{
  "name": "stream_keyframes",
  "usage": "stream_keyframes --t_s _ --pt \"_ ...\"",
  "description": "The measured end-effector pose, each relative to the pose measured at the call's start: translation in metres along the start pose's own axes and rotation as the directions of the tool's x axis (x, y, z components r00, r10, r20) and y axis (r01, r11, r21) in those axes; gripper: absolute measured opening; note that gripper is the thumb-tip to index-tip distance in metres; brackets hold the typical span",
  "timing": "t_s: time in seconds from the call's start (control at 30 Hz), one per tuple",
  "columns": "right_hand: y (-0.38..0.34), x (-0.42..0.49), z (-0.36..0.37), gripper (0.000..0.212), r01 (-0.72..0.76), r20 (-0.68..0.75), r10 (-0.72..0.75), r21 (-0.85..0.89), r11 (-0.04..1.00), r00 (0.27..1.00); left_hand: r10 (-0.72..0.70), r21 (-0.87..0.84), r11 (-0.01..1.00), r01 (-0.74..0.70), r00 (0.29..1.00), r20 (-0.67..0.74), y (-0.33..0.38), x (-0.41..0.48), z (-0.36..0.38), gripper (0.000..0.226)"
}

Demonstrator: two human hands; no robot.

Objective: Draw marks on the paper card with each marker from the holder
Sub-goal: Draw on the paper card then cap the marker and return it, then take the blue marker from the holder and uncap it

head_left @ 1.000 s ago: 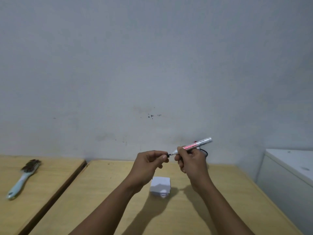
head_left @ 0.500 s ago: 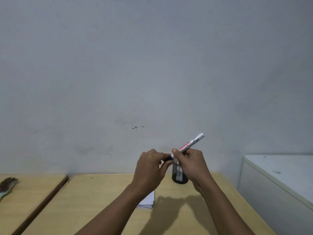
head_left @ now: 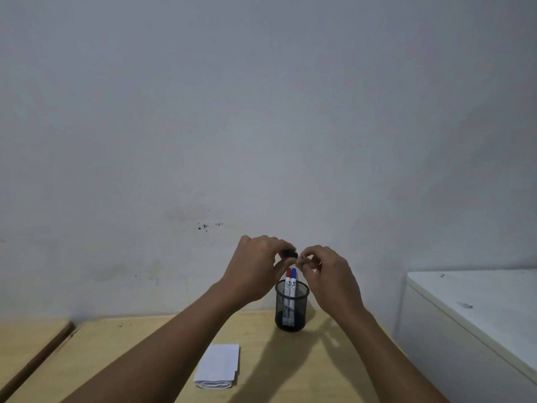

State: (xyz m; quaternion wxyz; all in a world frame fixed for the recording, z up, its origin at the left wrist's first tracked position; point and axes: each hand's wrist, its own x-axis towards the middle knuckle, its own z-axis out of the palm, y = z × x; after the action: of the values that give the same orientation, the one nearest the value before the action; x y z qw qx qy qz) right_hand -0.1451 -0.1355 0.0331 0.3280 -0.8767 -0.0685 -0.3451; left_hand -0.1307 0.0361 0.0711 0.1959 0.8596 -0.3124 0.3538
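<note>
A black mesh holder point(head_left: 291, 311) stands on the wooden table point(head_left: 290, 367) near the wall. A red-capped marker point(head_left: 288, 275) and a blue-capped marker point(head_left: 294, 274) stand upright in it. Both hands hover just above the holder, fingertips close together. My left hand point(head_left: 255, 266) pinches a small black cap point(head_left: 290, 254). My right hand point(head_left: 328, 274) is closed around a white marker point(head_left: 303, 259); only its tip end peeks out, the barrel is hidden behind the hand. A folded white paper card point(head_left: 219, 365) lies on the table, left of the holder and nearer to me.
A white cabinet point(head_left: 479, 309) stands close on the right of the table. A second wooden table point(head_left: 26, 335) sits at the left, with a dark gap between the two. A grey wall rises directly behind the holder.
My hands have drawn together over the holder, and the long white marker that stuck out to the right is now hidden in my right hand. The view has swung right; the brush is gone.
</note>
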Motion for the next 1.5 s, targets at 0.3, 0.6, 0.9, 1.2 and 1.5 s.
stream_keyframes --t_s 0.3,0.6,0.9,1.2,1.5 --pt "0.056 0.043 0.038 0.042 -0.281 0.019 0.286 0.251 0.926 0.958 -0.265 0.047 0.963 0.266 0.901 0.343 -0.042 0.041 0.083 0.035" --pt "0.102 0.042 0.09 0.074 -0.284 0.159 0.266 0.1 0.954 0.951 -0.27 0.107 0.962 0.25 0.832 0.485 -0.067 0.056 0.161 0.038" --pt "0.118 0.043 0.11 0.051 -0.206 0.269 0.214 -0.059 0.977 0.939 -0.293 -0.049 0.931 0.361 0.82 0.491 -0.075 0.055 0.172 0.03" --pt "0.116 0.047 0.106 0.05 -0.263 0.28 0.273 -0.075 0.962 0.92 -0.279 -0.208 0.908 0.364 0.895 0.349 -0.074 0.041 0.164 0.02" --pt "0.074 0.043 0.058 0.051 -0.3 0.105 0.29 0.094 0.949 0.951 -0.283 -0.243 0.894 0.376 0.895 0.345 -0.053 0.039 0.129 0.02"
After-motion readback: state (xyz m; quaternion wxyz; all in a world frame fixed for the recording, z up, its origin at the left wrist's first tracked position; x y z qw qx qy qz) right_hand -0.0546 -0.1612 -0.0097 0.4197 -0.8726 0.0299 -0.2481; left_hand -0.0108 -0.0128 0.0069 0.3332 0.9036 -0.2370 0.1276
